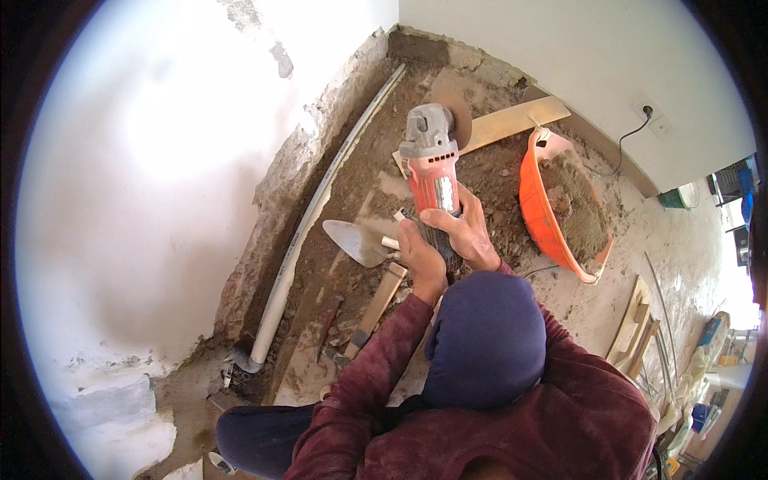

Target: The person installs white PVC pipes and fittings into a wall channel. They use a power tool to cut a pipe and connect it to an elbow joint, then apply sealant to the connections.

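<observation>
A red and grey angle grinder (434, 180) points away from me, its brown disc (454, 118) at the far end. My right hand (470, 232) is closed around the grinder's body from the right. Close beside its lower left side, my left hand (422, 258) is closed, with a small pale-tipped piece showing above the thumb; what the fingers hold is mostly hidden. Left of that hand lies a pointing trowel (358, 242) with a grey blade. A short pale cylindrical piece (390, 242) shows between the blade and my fingers; I cannot tell what it belongs to.
Along the left wall, a long grey-white pipe (308, 216) runs through a dug channel. An orange tub (541, 210) of sandy rubble stands right of the grinder. Beyond lies a wooden board (512, 122). A wood strip (376, 310) lies near my left forearm. A black plug (647, 111) sits in the wall.
</observation>
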The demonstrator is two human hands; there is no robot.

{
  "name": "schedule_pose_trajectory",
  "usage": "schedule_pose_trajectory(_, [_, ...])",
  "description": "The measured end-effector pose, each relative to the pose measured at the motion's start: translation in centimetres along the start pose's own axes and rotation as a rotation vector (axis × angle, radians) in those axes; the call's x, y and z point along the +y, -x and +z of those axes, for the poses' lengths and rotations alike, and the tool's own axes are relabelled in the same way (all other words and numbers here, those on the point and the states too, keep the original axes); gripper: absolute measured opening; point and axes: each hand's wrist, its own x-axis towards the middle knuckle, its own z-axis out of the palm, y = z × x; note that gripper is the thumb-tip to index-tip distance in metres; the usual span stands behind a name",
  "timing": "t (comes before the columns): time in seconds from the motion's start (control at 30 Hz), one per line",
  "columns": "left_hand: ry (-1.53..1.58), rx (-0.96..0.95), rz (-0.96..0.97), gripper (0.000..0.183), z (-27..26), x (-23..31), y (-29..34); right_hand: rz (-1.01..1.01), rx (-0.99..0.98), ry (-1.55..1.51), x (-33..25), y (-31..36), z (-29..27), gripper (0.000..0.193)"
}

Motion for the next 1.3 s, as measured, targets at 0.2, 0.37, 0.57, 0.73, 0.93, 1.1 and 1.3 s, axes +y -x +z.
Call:
schedule_pose_trajectory(0.2, [-0.319, 0.078, 0.397, 0.037, 2.4, 3.2, -1.4, -0.073, 0.161, 0.214, -2.2, -1.2, 1.8, 0.064])
schedule_pose_trajectory(0.37, [-0.406, 0.097, 0.544, 0.041, 4.1, 6.4, -1.7, -0.141, 0.240, 0.058, -2.4, -3.3, 2.3, 0.065])
schedule_pose_trajectory(0.57, [-0.605, 0.152, 0.766, 0.042, 4.5, 5.9, -3.0, -0.084, 0.180, -0.352, -3.7, -4.8, 1.2, 0.050])
schedule_pose_trajectory(0.73, [-0.436, -0.135, 0.207, 0.040, 0.6, 8.4, -3.3, 0.056, 0.021, -0.445, -2.1, -4.2, -5.3, 0.040])
schedule_pose_trajectory(0.93, [0.035, -0.396, -0.076, 0.029, -6.3, 11.4, -8.6, 0.273, -0.253, -0.659, -0.6, -0.5, -5.7, 0.049])
schedule_pose_trajectory(1.1, [0.158, -0.341, -0.138, 0.029, -8.4, 12.2, -10.5, 0.424, -0.375, -0.698, 0.4, 1.1, -4.2, 0.057])
schedule_pose_trajectory(1.3, [0.230, -0.347, -0.100, 0.025, -7.9, 11.1, -10.4, 0.495, -0.388, -0.745, 1.8, 2.0, -2.0, 0.052])
